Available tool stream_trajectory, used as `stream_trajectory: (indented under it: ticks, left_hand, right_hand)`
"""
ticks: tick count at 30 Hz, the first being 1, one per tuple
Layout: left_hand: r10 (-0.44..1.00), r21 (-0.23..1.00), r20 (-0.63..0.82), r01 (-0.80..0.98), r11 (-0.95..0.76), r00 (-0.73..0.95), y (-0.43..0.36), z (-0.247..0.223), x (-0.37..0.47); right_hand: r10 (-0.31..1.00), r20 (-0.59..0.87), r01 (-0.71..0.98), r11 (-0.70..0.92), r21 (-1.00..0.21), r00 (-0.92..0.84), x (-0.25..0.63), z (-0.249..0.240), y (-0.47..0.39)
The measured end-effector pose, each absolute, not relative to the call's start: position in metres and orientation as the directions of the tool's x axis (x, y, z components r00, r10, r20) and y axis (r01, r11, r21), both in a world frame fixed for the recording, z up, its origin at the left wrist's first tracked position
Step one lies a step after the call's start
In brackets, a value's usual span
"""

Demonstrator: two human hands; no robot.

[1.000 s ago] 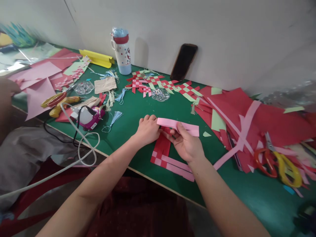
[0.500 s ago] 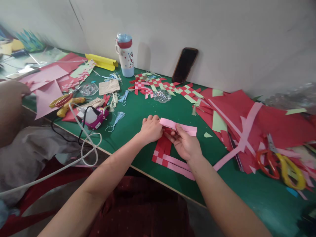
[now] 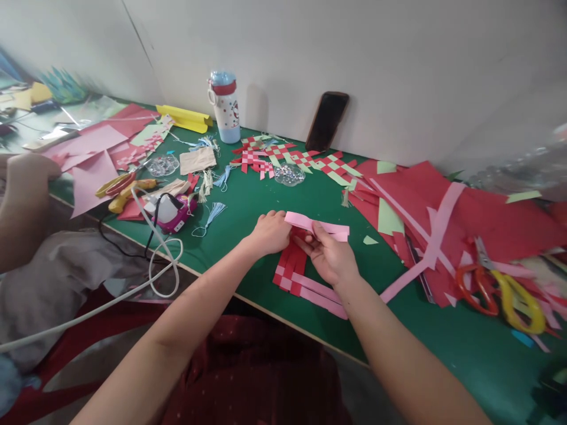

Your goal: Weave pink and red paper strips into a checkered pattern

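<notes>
A woven piece of red and pink paper strips (image 3: 289, 277) lies near the table's front edge, its pink tails running right beneath my right wrist. My left hand (image 3: 271, 232) is closed at the upper end of the red strips; its fingertips are partly hidden. Between thumb and fingers, my right hand (image 3: 330, 251) pinches a folded pink strip (image 3: 305, 222), whose left end touches my left hand. The strip's free end points right.
On the green table (image 3: 248, 206), scissors (image 3: 500, 286) and red paper (image 3: 478, 224) lie right. Woven pieces (image 3: 305, 159), a bottle (image 3: 227, 112) and a phone (image 3: 328, 121) are behind. A magenta glue gun (image 3: 175, 215) and another person's arm (image 3: 26, 200) are left.
The view has shifted slightly, so the table's objects appear a little displaced. Both hands keep nearly the same pose around the strips.
</notes>
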State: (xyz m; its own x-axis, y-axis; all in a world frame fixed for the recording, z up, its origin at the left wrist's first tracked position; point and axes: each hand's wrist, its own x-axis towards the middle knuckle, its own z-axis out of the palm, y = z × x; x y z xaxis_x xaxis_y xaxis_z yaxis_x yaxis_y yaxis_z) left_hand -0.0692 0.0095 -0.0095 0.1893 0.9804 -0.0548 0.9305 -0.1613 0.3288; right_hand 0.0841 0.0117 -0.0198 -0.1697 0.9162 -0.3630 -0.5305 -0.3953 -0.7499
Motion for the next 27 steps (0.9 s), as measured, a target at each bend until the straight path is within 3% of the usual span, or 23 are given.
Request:
stream_trajectory:
  ticks: [9, 13, 22, 27]
  left_hand:
    - [0.986, 0.383, -0.015, 0.912, -0.149, 0.167, 0.017, -0.012, -0.068]
    - [0.986, 0.473, 0.042, 0.866, -0.162, 0.161, 0.005, -0.010, -0.074]
    - [0.985, 0.711, 0.170, 0.697, -0.097, -0.036, -0.058, -0.008, -0.074]
    - [0.971, 0.787, 0.232, 0.599, -0.149, -0.063, -0.076, -0.015, -0.067]
  right_hand:
    - [0.921, -0.342, -0.518, -0.387, -0.763, -0.184, 0.084, -0.020, 0.011]
    - [0.922, -0.342, -0.519, -0.386, -0.763, -0.183, 0.084, -0.020, 0.011]
    - [0.930, -0.338, -0.524, -0.361, -0.771, -0.143, 0.081, -0.021, 0.010]
    - [0.952, -0.298, -0.488, -0.294, -0.822, -0.071, 0.077, -0.018, 0.009]
